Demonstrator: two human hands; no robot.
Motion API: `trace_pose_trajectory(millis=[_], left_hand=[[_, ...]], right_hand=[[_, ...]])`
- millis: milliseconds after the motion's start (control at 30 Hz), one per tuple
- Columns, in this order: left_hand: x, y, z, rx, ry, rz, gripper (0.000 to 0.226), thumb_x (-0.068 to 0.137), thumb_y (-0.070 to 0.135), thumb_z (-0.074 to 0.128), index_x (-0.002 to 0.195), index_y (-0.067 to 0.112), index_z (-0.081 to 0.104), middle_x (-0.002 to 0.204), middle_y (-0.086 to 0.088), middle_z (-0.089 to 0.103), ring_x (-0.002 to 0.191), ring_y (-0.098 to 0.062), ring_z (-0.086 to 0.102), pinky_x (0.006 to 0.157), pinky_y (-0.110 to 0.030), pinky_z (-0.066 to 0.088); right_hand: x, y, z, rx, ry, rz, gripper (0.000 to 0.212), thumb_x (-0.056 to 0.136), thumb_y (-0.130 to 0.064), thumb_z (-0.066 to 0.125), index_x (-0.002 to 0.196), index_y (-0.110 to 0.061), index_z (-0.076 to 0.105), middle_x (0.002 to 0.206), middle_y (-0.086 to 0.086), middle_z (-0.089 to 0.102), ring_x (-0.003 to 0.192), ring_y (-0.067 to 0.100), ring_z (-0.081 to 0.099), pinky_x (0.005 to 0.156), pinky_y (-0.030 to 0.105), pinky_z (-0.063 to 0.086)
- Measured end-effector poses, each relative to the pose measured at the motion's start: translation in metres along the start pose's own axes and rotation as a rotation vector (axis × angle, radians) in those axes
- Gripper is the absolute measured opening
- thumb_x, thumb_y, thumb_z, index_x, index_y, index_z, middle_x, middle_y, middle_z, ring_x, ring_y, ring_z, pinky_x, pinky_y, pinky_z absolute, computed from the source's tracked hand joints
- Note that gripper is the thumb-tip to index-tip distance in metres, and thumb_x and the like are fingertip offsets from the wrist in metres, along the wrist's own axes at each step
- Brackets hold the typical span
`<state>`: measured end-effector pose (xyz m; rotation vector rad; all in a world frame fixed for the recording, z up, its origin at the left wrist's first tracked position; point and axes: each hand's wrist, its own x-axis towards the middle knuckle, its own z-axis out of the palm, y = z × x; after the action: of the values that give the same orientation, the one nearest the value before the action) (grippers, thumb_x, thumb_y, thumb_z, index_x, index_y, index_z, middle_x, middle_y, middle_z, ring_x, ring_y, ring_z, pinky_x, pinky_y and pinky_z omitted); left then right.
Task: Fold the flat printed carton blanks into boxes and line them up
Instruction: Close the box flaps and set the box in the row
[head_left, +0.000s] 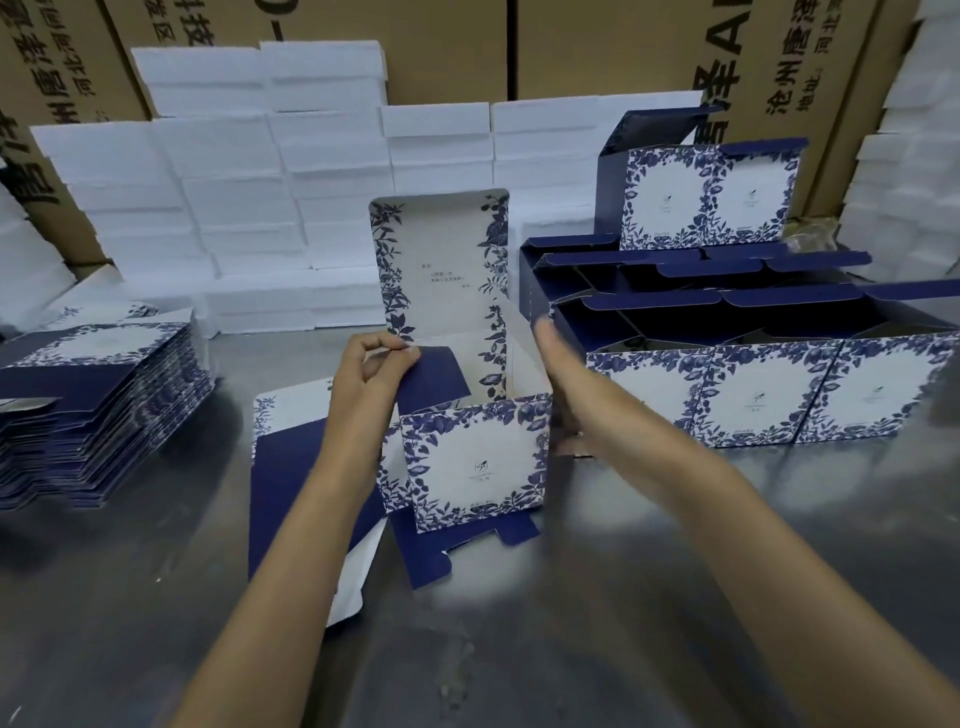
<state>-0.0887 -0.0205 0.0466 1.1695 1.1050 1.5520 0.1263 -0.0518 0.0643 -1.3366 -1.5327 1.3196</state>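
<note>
Lying nearest on the steel table (519, 649) is a flat carton blank (291, 483), partly under the half-formed box (470, 457) that is standing at the centre with its printed lid flap rising upright. The left hand (371, 379) is pinching a navy side flap of that box between curled fingers and thumb, while the right hand (558, 364) is pressing straight, blurred fingers against the box's right wall. Sitting at the left edge is a stack of flat blanks (98, 410). Standing to the right are finished boxes (769, 395) in rows, lids open. Filling the back are white foam blocks (270, 182) and brown shipping cartons (597, 47)
</note>
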Motion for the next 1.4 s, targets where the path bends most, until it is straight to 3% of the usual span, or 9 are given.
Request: trace_pose_trajectory(millis=[133, 233, 367, 500, 767, 967, 1067, 1267, 1400], left_hand=[[0.001, -0.004, -0.007, -0.055, -0.007, 0.024, 0.011, 0.092, 0.024, 0.066, 0.091, 0.035, 0.065, 0.089, 0.011, 0.070, 0.080, -0.010, 0.067, 0.072, -0.031, 0.051], [0.000, -0.005, -0.010, -0.056, -0.023, 0.048, 0.009, 0.091, 0.027, 0.065, 0.092, 0.036, 0.067, 0.093, 0.010, 0.070, 0.082, -0.009, 0.068, 0.071, -0.028, 0.051], [0.001, -0.005, -0.011, -0.063, -0.015, 0.050, 0.013, 0.091, 0.024, 0.065, 0.090, 0.036, 0.068, 0.088, 0.014, 0.070, 0.080, -0.005, 0.067, 0.069, -0.025, 0.051], [0.000, -0.008, -0.011, -0.081, -0.010, 0.045, 0.013, 0.092, 0.023, 0.065, 0.091, 0.036, 0.068, 0.089, 0.012, 0.070, 0.083, -0.009, 0.067, 0.075, -0.030, 0.052], [-0.001, -0.007, -0.010, -0.099, -0.044, 0.029, 0.011, 0.085, 0.026, 0.067, 0.090, 0.037, 0.068, 0.084, 0.015, 0.071, 0.076, -0.005, 0.067, 0.065, -0.024, 0.052], [-0.001, -0.006, -0.011, -0.107, -0.044, 0.011, 0.013, 0.078, 0.031, 0.067, 0.089, 0.037, 0.069, 0.092, 0.011, 0.070, 0.085, -0.010, 0.066, 0.078, -0.032, 0.052], [-0.002, -0.006, -0.011, -0.108, -0.053, 0.011, 0.012, 0.085, 0.025, 0.066, 0.089, 0.036, 0.069, 0.086, 0.013, 0.070, 0.076, -0.006, 0.067, 0.070, -0.028, 0.051], [-0.004, -0.005, -0.011, -0.114, -0.071, -0.014, 0.013, 0.083, 0.025, 0.067, 0.089, 0.036, 0.070, 0.090, 0.009, 0.069, 0.079, -0.008, 0.066, 0.070, -0.028, 0.051], [-0.005, -0.004, -0.010, -0.139, -0.076, -0.026, 0.018, 0.091, 0.016, 0.064, 0.088, 0.033, 0.069, 0.087, 0.010, 0.069, 0.074, -0.007, 0.065, 0.061, -0.023, 0.052]], right_hand=[[0.003, -0.013, -0.006, -0.037, -0.039, 0.013, 0.070, 0.079, -0.085, 0.051, 0.124, -0.035, 0.069, 0.120, -0.005, 0.073, 0.095, 0.019, 0.075, 0.090, 0.039, 0.061], [0.003, -0.019, -0.007, -0.285, -0.031, 0.019, 0.055, 0.082, -0.071, 0.065, 0.107, -0.023, 0.066, 0.081, -0.007, 0.074, 0.071, 0.013, 0.076, 0.068, 0.028, 0.063], [0.001, -0.035, -0.008, -0.515, -0.104, 0.022, 0.055, 0.091, -0.063, 0.061, 0.064, -0.016, 0.049, 0.049, 0.002, 0.057, 0.047, 0.018, 0.059, 0.047, 0.023, 0.050], [0.002, -0.030, -0.003, -0.546, -0.057, -0.025, 0.051, 0.103, -0.031, 0.054, 0.060, -0.019, 0.031, 0.044, -0.003, 0.034, 0.038, 0.015, 0.032, 0.039, 0.018, 0.030], [0.012, -0.042, -0.008, -0.526, -0.066, 0.036, 0.058, 0.102, -0.043, 0.054, 0.054, -0.018, 0.033, 0.042, -0.002, 0.031, 0.039, 0.016, 0.030, 0.041, 0.020, 0.029], [0.016, -0.039, -0.013, -0.437, -0.156, 0.065, 0.061, 0.105, -0.035, 0.051, 0.048, -0.023, 0.031, 0.044, -0.004, 0.027, 0.039, 0.014, 0.023, 0.041, 0.021, 0.022], [0.023, -0.044, -0.014, -0.427, -0.114, 0.084, 0.058, 0.104, -0.046, 0.050, 0.055, -0.020, 0.033, 0.048, -0.002, 0.029, 0.043, 0.016, 0.025, 0.044, 0.023, 0.023], [0.031, -0.033, -0.013, -0.256, -0.142, 0.073, 0.054, 0.106, -0.031, 0.048, 0.056, -0.023, 0.031, 0.050, -0.005, 0.025, 0.042, 0.012, 0.021, 0.041, 0.021, 0.021], [0.031, -0.035, -0.017, -0.248, -0.100, 0.095, 0.056, 0.101, -0.046, 0.057, 0.053, -0.022, 0.040, 0.050, -0.004, 0.029, 0.043, 0.014, 0.025, 0.042, 0.022, 0.023]])
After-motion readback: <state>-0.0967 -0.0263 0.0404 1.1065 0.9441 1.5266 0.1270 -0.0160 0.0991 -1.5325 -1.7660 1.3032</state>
